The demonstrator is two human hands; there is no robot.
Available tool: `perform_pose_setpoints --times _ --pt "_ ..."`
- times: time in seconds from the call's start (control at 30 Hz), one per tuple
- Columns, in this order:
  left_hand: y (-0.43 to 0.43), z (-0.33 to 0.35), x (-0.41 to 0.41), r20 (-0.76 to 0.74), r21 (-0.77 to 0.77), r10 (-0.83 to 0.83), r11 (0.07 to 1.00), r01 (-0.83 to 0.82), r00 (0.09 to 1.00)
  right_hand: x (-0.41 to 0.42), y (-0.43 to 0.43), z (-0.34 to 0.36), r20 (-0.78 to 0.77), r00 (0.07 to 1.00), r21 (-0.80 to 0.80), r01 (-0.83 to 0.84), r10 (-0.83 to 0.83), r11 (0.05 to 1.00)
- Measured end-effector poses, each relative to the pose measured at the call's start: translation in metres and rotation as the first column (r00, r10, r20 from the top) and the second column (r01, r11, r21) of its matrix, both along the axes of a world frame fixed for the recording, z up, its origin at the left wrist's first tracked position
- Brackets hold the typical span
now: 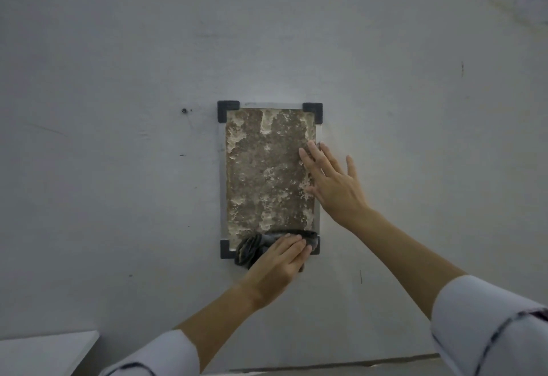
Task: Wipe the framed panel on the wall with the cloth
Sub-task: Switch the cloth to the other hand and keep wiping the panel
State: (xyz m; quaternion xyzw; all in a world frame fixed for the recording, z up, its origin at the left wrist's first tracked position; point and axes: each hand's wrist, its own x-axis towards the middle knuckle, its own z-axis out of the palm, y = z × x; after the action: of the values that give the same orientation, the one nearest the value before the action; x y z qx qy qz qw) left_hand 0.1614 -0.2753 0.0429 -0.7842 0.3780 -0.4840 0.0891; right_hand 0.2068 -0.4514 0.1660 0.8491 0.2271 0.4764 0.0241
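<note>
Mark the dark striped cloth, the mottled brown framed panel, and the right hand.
dark striped cloth (pixel 247 249), head view, bunched folds.
mottled brown framed panel (pixel 261 174), head view, surface centre.
right hand (pixel 333 187), head view, back of hand.

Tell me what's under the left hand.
A bunched dark cloth, pressed by the left hand against the bottom edge of the framed panel. The panel surface beneath the cloth is hidden.

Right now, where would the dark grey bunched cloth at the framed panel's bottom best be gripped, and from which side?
Probably take the dark grey bunched cloth by its fanned folds at the left end, coming from the lower left. That bunch sticks out free by the black corner bracket; the left hand presses flat over the rest.
</note>
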Motion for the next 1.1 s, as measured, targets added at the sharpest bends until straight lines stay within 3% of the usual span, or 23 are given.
perform_pose_setpoints --times 0.23,0.57,0.8,1.1 --pt "-0.03 0.052 0.013 0.043 -0.103 -0.02 0.994 0.024 0.999 0.0 0.002 -0.001 0.008 1.0 0.009 0.018 -0.018 1.0" --pt "-0.01 0.001 0.01 -0.041 0.066 -0.025 0.997 0.027 0.999 0.0 0.0 -0.001 0.01 1.0 -0.01 0.011 -0.011 1.0" --pt "0.001 0.077 0.009 0.136 -0.143 0.01 0.99 0.01 0.991 0.003 0.001 -0.003 0.017 1.0 0.01 0.0 0.0 1.0" --pt "0.014 0.023 0.006 0.057 0.04 0.028 0.999 -0.031 0.998 -0.001 0.001 -0.003 0.006 1.0 0.0 -0.016 0.016 1.0"
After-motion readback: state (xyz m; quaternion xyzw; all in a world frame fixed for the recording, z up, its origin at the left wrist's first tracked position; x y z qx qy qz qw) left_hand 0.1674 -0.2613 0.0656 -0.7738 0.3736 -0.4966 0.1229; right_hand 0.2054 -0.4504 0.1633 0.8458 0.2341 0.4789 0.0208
